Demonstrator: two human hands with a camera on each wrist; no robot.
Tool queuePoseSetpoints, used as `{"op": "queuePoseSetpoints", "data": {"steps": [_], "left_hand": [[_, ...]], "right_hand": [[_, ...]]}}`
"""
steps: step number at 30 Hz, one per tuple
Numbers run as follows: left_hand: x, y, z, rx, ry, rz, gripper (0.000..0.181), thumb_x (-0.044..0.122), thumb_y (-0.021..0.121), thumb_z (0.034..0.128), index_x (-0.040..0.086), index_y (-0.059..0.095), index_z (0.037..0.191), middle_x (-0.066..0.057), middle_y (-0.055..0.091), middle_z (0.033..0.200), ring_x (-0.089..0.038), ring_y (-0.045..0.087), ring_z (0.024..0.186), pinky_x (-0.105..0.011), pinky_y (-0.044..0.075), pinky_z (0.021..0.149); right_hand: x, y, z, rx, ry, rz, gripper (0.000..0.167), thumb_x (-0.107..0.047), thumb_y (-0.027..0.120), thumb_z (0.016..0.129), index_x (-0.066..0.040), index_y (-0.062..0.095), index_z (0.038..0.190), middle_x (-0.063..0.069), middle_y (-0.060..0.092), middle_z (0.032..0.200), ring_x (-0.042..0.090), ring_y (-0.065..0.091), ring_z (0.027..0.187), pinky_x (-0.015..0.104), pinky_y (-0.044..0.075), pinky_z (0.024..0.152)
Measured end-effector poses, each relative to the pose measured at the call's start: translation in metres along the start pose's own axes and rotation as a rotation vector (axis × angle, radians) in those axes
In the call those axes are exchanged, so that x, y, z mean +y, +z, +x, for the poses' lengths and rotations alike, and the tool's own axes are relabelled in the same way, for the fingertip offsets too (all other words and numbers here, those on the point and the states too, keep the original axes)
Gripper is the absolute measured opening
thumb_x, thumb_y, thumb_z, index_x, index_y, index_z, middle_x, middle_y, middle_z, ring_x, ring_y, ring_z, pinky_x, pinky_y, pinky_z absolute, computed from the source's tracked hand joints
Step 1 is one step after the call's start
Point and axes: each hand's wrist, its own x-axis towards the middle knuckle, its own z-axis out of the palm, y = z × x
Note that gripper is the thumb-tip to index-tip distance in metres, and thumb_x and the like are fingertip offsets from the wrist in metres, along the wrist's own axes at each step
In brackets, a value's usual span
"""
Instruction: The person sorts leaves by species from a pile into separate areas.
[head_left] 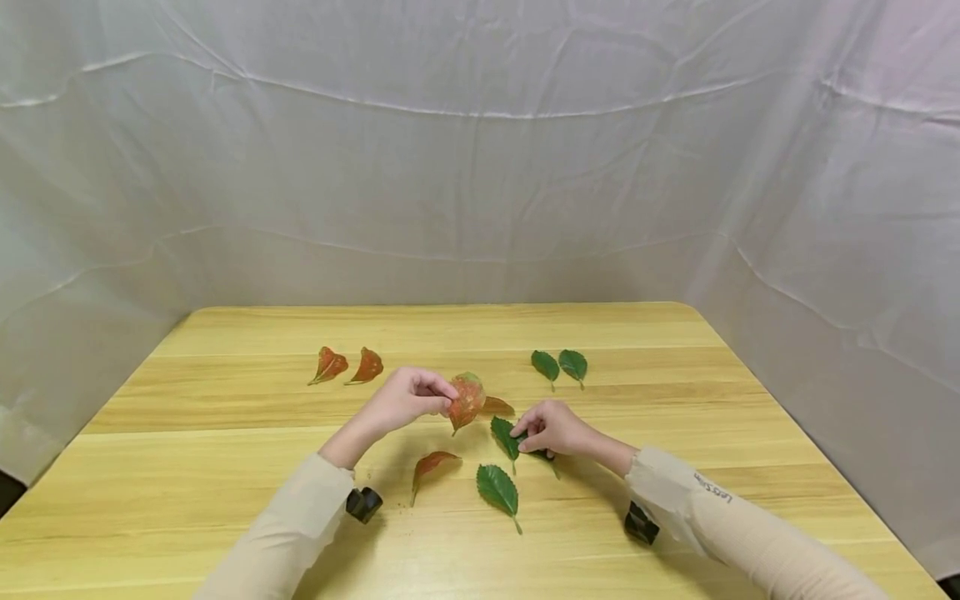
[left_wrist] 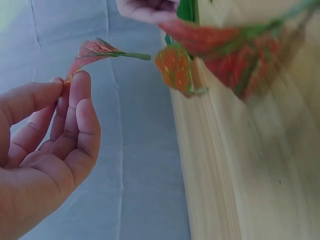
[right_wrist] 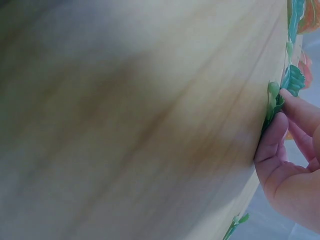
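Between thumb and fingertips, my left hand [head_left: 408,398] pinches a red-orange leaf [head_left: 468,400] by its edge, raised above the table with its stem pointing down. A second red leaf [head_left: 498,407] lies partly behind it. My right hand [head_left: 561,429] is low at the tabletop, thumb and forefinger pinching a green leaf [right_wrist: 271,105], mostly covered by the fingers. Just left of those fingers lies another green leaf [head_left: 504,436]. Nearer the front are one more green leaf [head_left: 498,489] and a curled red leaf [head_left: 433,467].
Toward the back left of the wooden table [head_left: 225,467] lie two red leaves [head_left: 330,365] side by side. Two green leaves [head_left: 573,365] lie at the back right. A pale cloth [head_left: 465,183] hangs behind the table and along both sides.
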Motion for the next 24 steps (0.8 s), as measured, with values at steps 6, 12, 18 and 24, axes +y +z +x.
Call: {"op": "queuePoseSetpoints", "data": {"steps": [6, 12, 18, 24], "left_hand": [[-0.011, -0.008, 0.004, 0.050, -0.037, 0.017, 0.014, 0.003, 0.062, 0.0810, -0.004, 0.065, 0.092, -0.010, 0.065, 0.084, -0.023, 0.061, 0.076, -0.045, 0.046, 0.075], [-0.019, -0.013, 0.008, 0.117, -0.067, -0.006, 0.014, -0.001, 0.062, 0.0793, -0.004, 0.065, 0.092, -0.008, 0.064, 0.082, -0.021, 0.060, 0.075, -0.045, 0.046, 0.075], [-0.025, -0.019, 0.012, 0.196, -0.099, 0.023, 0.015, -0.003, 0.062, 0.0782, -0.003, 0.066, 0.093, -0.009, 0.063, 0.084, -0.023, 0.060, 0.074, -0.045, 0.046, 0.073], [-0.031, -0.028, 0.016, 0.248, -0.167, 0.060, 0.018, 0.001, 0.061, 0.0812, 0.000, 0.067, 0.098, -0.012, 0.062, 0.096, -0.020, 0.059, 0.079, -0.045, 0.045, 0.074]], "right_hand": [[0.000, 0.000, 0.000, 0.000, 0.004, -0.002, 0.015, 0.001, 0.068, 0.075, 0.005, 0.068, 0.090, 0.001, 0.054, 0.056, 0.009, 0.044, 0.040, 0.022, 0.041, 0.039], [0.000, 0.000, 0.000, 0.001, 0.005, -0.005, 0.015, 0.002, 0.068, 0.075, 0.005, 0.068, 0.089, 0.000, 0.053, 0.056, 0.009, 0.044, 0.040, 0.022, 0.041, 0.039], [0.000, 0.001, 0.000, 0.002, 0.012, 0.014, 0.014, 0.003, 0.068, 0.075, 0.004, 0.068, 0.088, 0.000, 0.053, 0.056, 0.009, 0.043, 0.040, 0.022, 0.040, 0.039], [-0.001, 0.001, -0.001, 0.005, 0.012, 0.016, 0.013, 0.003, 0.067, 0.075, 0.005, 0.068, 0.088, 0.000, 0.053, 0.056, 0.009, 0.042, 0.040, 0.021, 0.040, 0.039]]}}
